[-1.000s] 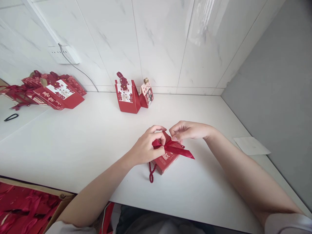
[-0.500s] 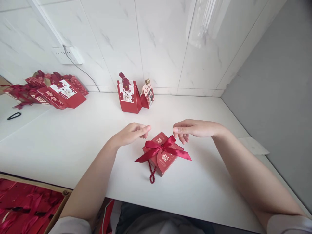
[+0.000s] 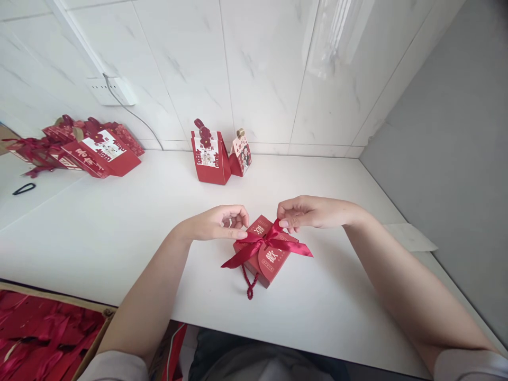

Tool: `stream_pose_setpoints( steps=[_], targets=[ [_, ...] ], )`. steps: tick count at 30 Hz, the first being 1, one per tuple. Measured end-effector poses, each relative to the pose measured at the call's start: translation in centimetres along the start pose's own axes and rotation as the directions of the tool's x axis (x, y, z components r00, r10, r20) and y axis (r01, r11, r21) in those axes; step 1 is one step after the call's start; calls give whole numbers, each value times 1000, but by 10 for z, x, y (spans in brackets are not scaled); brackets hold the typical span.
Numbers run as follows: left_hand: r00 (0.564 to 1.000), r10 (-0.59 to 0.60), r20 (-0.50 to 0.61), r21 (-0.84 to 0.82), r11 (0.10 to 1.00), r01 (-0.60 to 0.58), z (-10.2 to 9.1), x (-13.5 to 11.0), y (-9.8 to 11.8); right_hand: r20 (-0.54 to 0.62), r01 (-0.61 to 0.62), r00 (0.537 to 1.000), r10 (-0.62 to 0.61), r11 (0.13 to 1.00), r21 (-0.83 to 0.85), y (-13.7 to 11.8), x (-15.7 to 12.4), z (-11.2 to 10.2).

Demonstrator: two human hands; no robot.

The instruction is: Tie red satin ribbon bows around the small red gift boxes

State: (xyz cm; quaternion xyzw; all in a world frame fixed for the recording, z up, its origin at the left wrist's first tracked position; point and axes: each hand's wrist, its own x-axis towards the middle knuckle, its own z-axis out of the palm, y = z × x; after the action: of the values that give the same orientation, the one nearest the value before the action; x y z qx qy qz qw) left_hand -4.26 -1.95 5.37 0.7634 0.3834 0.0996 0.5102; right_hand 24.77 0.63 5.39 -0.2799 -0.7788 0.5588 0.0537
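Note:
A red gift box (image 3: 273, 271) with pale printed characters lies flat on the white table in front of me. Across its top a shiny red ribbon (image 3: 291, 246) is tied in a bow. My right hand (image 3: 304, 212) pinches the bow's right loop between thumb and forefinger. At the left loop is my left hand (image 3: 222, 222), its thumb against the ribbon and its curled fingers apart from the thumb. A dark red braided cord (image 3: 250, 290) with a looped end hangs out of the box's near left side.
Two decorated boxes, a larger red one (image 3: 212, 172) and a smaller one (image 3: 241, 153), stand by the tiled wall. Several red boxes (image 3: 123, 163) are piled at the left. A carton (image 3: 93, 338) of red ribboned items sits below the table edge. White paper (image 3: 410, 237) lies right.
Both hands have come in to the bow. My right thumb and forefinger have closed on its right loop, and my left thumb has come down onto the left loop.

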Motion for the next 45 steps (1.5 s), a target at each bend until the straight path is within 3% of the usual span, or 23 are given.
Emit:
stream_pose_setpoints(
  steps=[4, 8, 10, 12, 14, 16, 18, 19, 21, 22, 24, 26, 28, 31, 37, 42, 45],
  targets=[
    [995, 55, 89, 8, 998, -56, -3, 1, -5, -9, 16, 1000, -15, 994, 111, -2, -1, 1],
    [985, 28, 170, -33, 999, -23, -6, 2, -9, 24, 45, 999, -47, 996, 73, 2, -2, -3],
    [979, 35, 203, -87, 996, -18, -6, 2, -10, -71, 30, 997, -33, 999, -32, -2, -4, -1],
    [974, 49, 222, -146, 989, -16, -5, 4, -11, -281, -1, 958, -64, 974, -225, -13, -7, 6],
    [973, 55, 225, -195, 981, -10, -3, 6, -12, -454, -11, 857, -244, 872, -489, -29, -10, 24],
    [970, 58, 236, -227, 974, -3, -1, 8, -12, -352, 90, 806, -476, 686, -722, -44, -9, 52],
    [972, 56, 228, -248, 969, 2, 0, 9, -11, -187, 168, 795, -577, 506, -846, -52, -5, 88],
    [977, 53, 205, -255, 967, 1, 1, 10, -10, -140, 168, 775, -616, 414, -895, -52, -2, 106],
    [991, 35, 129, -270, 963, 1, 2, 11, -9, -136, 46, 745, -653, 254, -966, -43, 7, 138],
    [996, 25, 88, -277, 961, 0, 2, 11, -9, -153, -29, 743, -652, 198, -980, -37, 13, 151],
    [1000, 16, 6, -289, 957, -13, 1, 12, -12, -162, -105, 804, -573, 131, -986, -22, 23, 165],
    [993, 10, -114, -293, 955, -43, 0, 13, -17, -152, -137, 827, -541, 68, -988, -11, 32, 166],
    [965, -5, -260, -287, 955, -72, -2, 16, -23, -151, -162, 811, -566, 31, -986, -4, 39, 157],
    [898, -18, -440, -270, 956, -114, -5, 21, -30, -118, -143, 731, -672, 18, -990, 1, 47, 138],
    [760, 14, -650, -120, 985, -121, -7, 22, -34, 5, 14, 498, -867, 2, -1000, 15, 59, 123],
    [766, 5, -643, -49, 998, -47, -7, 20, -35, -15, 87, 286, -958, 42, -995, 21, 59, 121],
    [770, -1, -638, -8, 1000, -5, -6, 20, -33, -41, 129, 210, -977, 69, -989, 19, 57, 117]
  ],
)
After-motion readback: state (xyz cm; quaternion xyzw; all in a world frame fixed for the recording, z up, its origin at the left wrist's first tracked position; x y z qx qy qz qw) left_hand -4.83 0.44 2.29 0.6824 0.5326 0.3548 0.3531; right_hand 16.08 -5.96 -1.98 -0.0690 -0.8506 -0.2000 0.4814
